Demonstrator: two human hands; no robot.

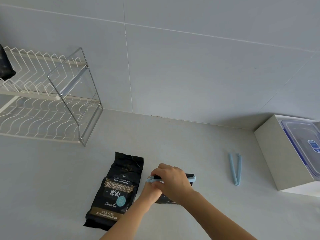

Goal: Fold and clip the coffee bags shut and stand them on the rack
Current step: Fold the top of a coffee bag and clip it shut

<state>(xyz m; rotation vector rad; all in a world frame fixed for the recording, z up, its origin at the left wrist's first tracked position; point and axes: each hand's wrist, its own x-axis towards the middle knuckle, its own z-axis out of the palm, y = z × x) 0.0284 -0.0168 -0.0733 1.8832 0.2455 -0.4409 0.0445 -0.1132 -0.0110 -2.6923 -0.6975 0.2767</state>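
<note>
A black coffee bag [165, 199] stands on the counter under my hands, its top folded over, with a light blue clip [190, 179] across the fold. My right hand [171, 181] presses down on the clip and the folded top. My left hand [149, 192] sits beneath it, holding the bag's left side near the clip's end. A second black coffee bag [115, 193] lies flat to the left, its top unfolded. Another blue clip [235, 169] lies open on the counter to the right. The white wire rack [39, 108] stands at the back left, with a dark bag [5, 65] on its upper tier.
A white box [277, 153] holding a clear lidded plastic container [304, 144] sits at the right edge. A grey tiled wall runs behind the counter. Bare counter lies between the rack and the bags.
</note>
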